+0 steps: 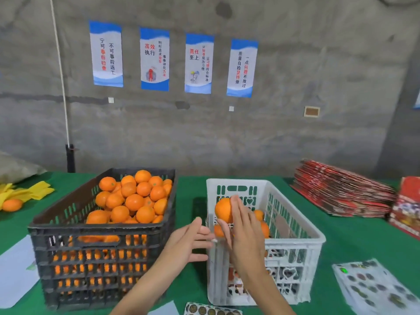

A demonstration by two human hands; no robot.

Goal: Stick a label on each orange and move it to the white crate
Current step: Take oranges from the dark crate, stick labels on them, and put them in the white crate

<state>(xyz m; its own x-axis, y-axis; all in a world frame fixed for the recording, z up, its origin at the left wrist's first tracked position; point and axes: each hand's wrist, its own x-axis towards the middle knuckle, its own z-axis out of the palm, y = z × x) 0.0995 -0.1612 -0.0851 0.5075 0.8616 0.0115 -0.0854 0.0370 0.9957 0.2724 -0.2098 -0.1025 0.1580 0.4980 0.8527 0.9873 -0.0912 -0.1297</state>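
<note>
My right hand (244, 235) holds one orange (222, 210) above the near left corner of the white crate (302, 237), thumb under the fruit and fingers along its right side. No label shows on the side facing me. My left hand (193, 241) hovers just left of the crate's wall with straight, spread fingers and holds nothing. A few oranges (261, 221) lie inside the white crate. The black crate (95, 264) on the left is heaped with oranges (134, 201).
A sheet of round labels (211, 311) lies at the near table edge, and more label sheets (372, 289) lie at the right. Red cartons (341, 192) are stacked at the back right. A loose orange (12, 205) and yellow cloth (34, 189) sit far left.
</note>
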